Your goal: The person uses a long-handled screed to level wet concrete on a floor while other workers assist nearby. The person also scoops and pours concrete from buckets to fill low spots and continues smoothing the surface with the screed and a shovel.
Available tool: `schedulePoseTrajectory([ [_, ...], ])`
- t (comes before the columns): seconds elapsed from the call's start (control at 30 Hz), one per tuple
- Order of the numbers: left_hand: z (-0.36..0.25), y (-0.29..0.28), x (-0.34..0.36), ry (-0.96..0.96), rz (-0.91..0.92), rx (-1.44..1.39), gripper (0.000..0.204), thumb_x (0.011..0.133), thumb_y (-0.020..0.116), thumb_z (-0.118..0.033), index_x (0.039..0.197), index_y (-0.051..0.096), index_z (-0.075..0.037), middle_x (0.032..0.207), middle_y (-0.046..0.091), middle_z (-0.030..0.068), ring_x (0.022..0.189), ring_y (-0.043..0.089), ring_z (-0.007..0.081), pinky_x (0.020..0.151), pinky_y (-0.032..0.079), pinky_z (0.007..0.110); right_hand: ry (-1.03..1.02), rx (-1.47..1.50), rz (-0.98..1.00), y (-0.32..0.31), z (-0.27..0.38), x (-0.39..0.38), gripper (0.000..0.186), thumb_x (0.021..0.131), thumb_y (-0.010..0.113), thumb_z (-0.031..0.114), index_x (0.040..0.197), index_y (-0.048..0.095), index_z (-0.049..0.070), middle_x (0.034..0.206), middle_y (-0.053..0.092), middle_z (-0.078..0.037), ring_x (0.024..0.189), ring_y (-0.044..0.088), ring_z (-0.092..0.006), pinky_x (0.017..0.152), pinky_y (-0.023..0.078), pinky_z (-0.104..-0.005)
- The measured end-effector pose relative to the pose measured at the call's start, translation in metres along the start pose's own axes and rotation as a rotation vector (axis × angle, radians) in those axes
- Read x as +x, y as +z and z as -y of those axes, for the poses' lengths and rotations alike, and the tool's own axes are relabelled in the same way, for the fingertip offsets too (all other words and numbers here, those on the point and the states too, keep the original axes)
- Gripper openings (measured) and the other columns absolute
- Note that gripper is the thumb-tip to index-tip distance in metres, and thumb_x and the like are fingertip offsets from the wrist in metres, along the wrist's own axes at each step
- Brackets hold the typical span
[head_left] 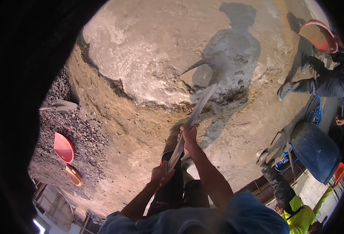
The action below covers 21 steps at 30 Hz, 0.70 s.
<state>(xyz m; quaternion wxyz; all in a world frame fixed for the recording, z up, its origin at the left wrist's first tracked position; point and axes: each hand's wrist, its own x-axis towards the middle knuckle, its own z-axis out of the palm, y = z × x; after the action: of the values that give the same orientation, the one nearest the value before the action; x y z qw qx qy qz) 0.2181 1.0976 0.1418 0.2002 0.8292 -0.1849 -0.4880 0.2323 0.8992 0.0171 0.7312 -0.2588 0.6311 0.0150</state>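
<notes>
Both my hands are wrapped around the pale wooden handle of a long hoe (201, 102). My left hand (162, 174) closes on the rear end of the handle, low in the view. Farther up the shaft, my right hand (188, 137) grips it from the right side. The handle slants away and to the right. Its grey-coated head lies in a broad patch of wet cement mix (148, 50), and how deep it sits I cannot tell. My shadow falls across the mix there.
Left lies a gravel heap (86, 134) with a shovel (65, 106), a red basin (64, 148) and an orange basin (74, 175). Right, a booted person (316, 84) stands near a bucket (318, 37). A blue tub (314, 148), hose (316, 111) and person in yellow (300, 216) are lower right.
</notes>
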Motion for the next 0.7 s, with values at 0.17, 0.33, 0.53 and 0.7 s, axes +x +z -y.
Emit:
schedulePoseTrajectory([
  [0.17,-0.053,-0.01,0.048,-0.061,0.05,-0.069,0.04,0.077,0.072,-0.029,0.098,0.053,0.0,0.079,0.064,0.0256,0.078,0.064,0.0471,0.068,0.051,0.05,0.024,-0.012,0.039,-0.016,0.031,0.062,0.013,0.08,0.063,0.008,0.08,0.05,0.005,0.062,0.05,-0.007,0.043,0.053,-0.0215,0.036,0.044,-0.0394],
  [0.33,-0.068,0.015,0.072,0.029,-0.037,-0.214,0.046,0.076,0.074,-0.03,0.102,0.052,0.002,0.084,0.063,0.028,0.083,0.063,0.0463,0.071,0.051,0.05,-0.226,-0.154,-0.066,-0.02,0.068,0.076,0.018,0.079,0.065,0.008,0.087,0.05,0.002,0.064,0.051,-0.007,0.043,0.053,-0.0214,0.037,0.043,-0.0386],
  [0.53,-0.089,0.06,0.185,0.271,-0.187,-0.245,0.05,0.076,0.075,-0.031,0.108,0.054,0.0,0.076,0.065,0.0242,0.075,0.066,0.0416,0.068,0.053,0.048,-0.506,-0.316,-0.178,-0.028,0.179,0.108,0.024,0.078,0.065,0.009,0.094,0.048,0.0,0.066,0.051,-0.007,0.047,0.053,-0.0195,0.041,0.045,-0.0367],
  [0.7,-0.117,0.055,0.249,0.283,-0.114,-0.358,0.048,0.076,0.075,-0.032,0.11,0.057,-0.003,0.079,0.067,0.0203,0.076,0.066,0.0406,0.069,0.053,0.045,-0.562,-0.458,-0.316,-0.045,0.217,0.173,0.021,0.077,0.066,0.011,0.08,0.05,-0.003,0.065,0.052,-0.008,0.047,0.051,-0.0186,0.043,0.047,-0.0375],
])
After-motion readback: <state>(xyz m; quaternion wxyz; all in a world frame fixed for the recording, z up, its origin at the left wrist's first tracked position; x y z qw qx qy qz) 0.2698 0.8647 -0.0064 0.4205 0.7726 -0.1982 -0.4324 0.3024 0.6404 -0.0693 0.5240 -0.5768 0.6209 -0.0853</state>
